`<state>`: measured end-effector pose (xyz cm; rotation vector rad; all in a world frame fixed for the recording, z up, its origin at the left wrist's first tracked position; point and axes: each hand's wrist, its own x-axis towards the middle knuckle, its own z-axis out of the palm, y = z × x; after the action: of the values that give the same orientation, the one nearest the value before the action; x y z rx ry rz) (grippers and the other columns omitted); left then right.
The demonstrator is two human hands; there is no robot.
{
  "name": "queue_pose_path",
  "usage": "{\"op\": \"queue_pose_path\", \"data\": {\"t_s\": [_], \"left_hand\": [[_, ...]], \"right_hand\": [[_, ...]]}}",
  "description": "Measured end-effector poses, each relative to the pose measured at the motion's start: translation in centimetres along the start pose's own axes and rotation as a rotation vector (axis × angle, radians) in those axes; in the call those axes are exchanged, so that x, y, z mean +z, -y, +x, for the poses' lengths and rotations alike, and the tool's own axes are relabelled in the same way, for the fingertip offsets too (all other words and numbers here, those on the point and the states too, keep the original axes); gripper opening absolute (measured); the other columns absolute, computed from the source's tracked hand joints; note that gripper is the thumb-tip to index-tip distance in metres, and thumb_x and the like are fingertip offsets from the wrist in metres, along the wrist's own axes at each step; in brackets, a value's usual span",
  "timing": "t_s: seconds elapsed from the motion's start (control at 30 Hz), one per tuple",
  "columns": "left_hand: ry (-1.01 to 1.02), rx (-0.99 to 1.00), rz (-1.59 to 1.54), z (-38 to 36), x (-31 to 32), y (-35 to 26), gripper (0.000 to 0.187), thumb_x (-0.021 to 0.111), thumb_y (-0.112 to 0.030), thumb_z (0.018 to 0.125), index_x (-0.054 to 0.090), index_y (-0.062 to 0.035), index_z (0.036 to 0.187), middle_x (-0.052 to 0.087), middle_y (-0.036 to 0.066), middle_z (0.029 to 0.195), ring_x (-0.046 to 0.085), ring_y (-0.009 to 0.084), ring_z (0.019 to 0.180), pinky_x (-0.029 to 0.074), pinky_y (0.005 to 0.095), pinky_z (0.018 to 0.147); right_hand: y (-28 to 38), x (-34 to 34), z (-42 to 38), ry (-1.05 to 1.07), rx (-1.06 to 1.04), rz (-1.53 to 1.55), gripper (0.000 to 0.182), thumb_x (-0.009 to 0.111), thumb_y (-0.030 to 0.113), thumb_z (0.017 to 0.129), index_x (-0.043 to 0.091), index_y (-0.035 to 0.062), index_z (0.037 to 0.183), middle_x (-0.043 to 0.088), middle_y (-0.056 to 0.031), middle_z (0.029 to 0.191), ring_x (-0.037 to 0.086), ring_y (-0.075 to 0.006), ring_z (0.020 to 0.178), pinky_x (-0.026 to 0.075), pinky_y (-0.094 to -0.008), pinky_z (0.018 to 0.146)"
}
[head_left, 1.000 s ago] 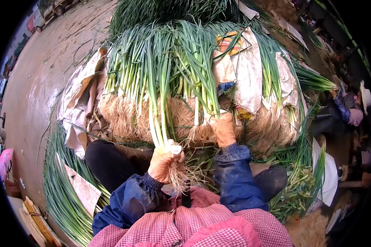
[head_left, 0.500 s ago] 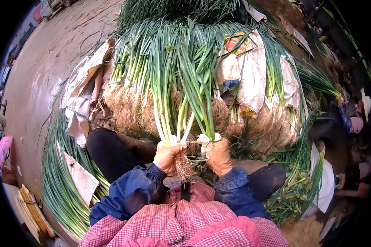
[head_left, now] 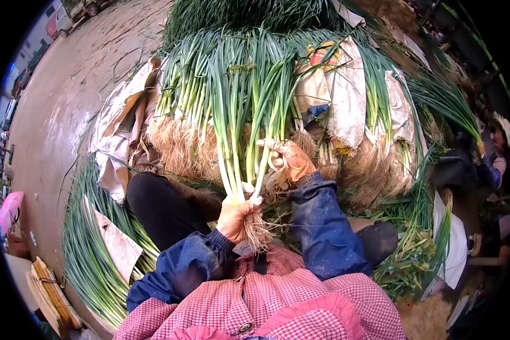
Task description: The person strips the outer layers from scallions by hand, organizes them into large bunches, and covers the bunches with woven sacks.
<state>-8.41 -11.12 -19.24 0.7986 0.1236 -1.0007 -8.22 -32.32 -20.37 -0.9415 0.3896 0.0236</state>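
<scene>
My left hand (head_left: 235, 218), in an orange-tan glove, is closed around the lower white ends of several spring onions (head_left: 228, 164). Their stringy roots hang below my fist, and their long green leaves reach forward over the pile. Ahead and to the right, my gloved right hand (head_left: 292, 160) has its fingers curled on the white lower part of spring onion stalks at the front of the pile (head_left: 184, 90). Exactly which stalks it grips is partly hidden. Brown roots (head_left: 181, 148) line the near edge of the pile.
Pale sacking (head_left: 345, 102) lies over the pile on the right, and a crumpled sack (head_left: 116, 136) at the left. More spring onions (head_left: 90, 243) lie beside my left leg. Stripped leaves (head_left: 405, 255) are heaped at the right. Another person (head_left: 493, 164) is at the far right.
My right hand has moved forward from beside my left hand to the stalks in the pile; the leafy stalk it held is no longer in it. My left hand keeps its bunch.
</scene>
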Motion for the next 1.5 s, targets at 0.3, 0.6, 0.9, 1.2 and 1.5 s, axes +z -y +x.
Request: {"op": "queue_pose_path", "data": {"t_s": [0.3, 0.6, 0.9, 1.2, 1.5], "left_hand": [[0.152, -0.212, -0.262, 0.7, 0.6, 0.2, 0.028, 0.058, -0.014, 0.086, 0.050, -0.0039, 0.110, 0.063, 0.016, 0.093, 0.061, 0.0219, 0.072, 0.053, 0.0314, 0.061], [0.205, -0.267, -0.219, -0.3, -1.6, 1.8, 0.026, 0.058, -0.019, 0.086, 0.052, -0.0021, 0.105, 0.064, 0.018, 0.089, 0.059, 0.0190, 0.059, 0.050, 0.0271, 0.049], [0.027, -0.140, -0.069, -0.8, 0.5, 2.2, 0.035, 0.067, -0.024, 0.081, 0.053, 0.0005, 0.101, 0.063, 0.015, 0.086, 0.063, 0.0193, 0.067, 0.052, 0.0243, 0.051], [-0.001, -0.122, -0.073, -0.7, 1.2, 2.8, 0.026, 0.060, -0.020, 0.086, 0.054, 0.0019, 0.097, 0.061, 0.015, 0.073, 0.057, 0.0180, 0.053, 0.045, 0.0240, 0.043], [-0.013, -0.076, -0.016, 0.0, 0.2, 2.2, 0.020, 0.060, -0.017, 0.086, 0.056, -0.0017, 0.097, 0.062, 0.010, 0.069, 0.055, 0.0140, 0.047, 0.044, 0.0237, 0.040]], "right_hand": [[-2.8, -1.9, 4.9, 0.145, -0.074, 0.263, 0.029, 0.046, 0.013, 0.092, 0.050, -0.0010, 0.117, 0.052, 0.0016, 0.075, 0.048, -0.0046, 0.055, 0.046, -0.0198, 0.048], [-4.7, -0.3, -5.4, -0.292, -0.059, 0.497, 0.034, 0.043, 0.022, 0.092, 0.053, -0.0019, 0.114, 0.060, -0.0130, 0.085, 0.060, -0.0225, 0.071, 0.053, -0.0339, 0.064], [-5.1, 2.4, -4.2, -0.344, -0.043, 0.032, 0.031, 0.043, 0.016, 0.092, 0.054, -0.0074, 0.108, 0.046, -0.0007, 0.060, 0.050, -0.0137, 0.046, 0.041, -0.0251, 0.038], [-7.9, -0.3, -4.9, -0.415, -0.209, -0.076, 0.028, 0.052, 0.024, 0.085, 0.056, -0.0006, 0.098, 0.058, -0.0115, 0.083, 0.056, -0.0209, 0.071, 0.048, -0.0319, 0.064], [-2.7, -3.1, -12.2, -0.447, -0.230, 0.376, 0.024, 0.049, 0.028, 0.091, 0.051, 0.0042, 0.086, 0.045, -0.0021, 0.075, 0.043, -0.0119, 0.057, 0.040, -0.0264, 0.052]]}}
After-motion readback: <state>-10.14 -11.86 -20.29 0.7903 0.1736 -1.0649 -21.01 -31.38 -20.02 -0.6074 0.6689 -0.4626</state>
